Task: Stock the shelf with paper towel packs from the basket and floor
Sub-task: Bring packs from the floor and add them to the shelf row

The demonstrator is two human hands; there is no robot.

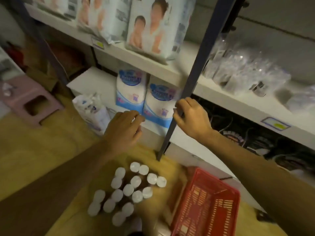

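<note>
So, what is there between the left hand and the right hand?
In the head view, between the left hand and right hand stand a paper towel pack and the dark shelf post.

Shop aisle: white shelf point(153, 64) with price label point(275, 123), packaged goods in rows, red shopping basket point(207, 204) on floor.

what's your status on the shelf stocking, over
Left hand and right hand empty. Two white-and-blue paper towel packs upright on lower shelf. Red plastic basket looks empty. White-capped bottles crowd floor.
</note>
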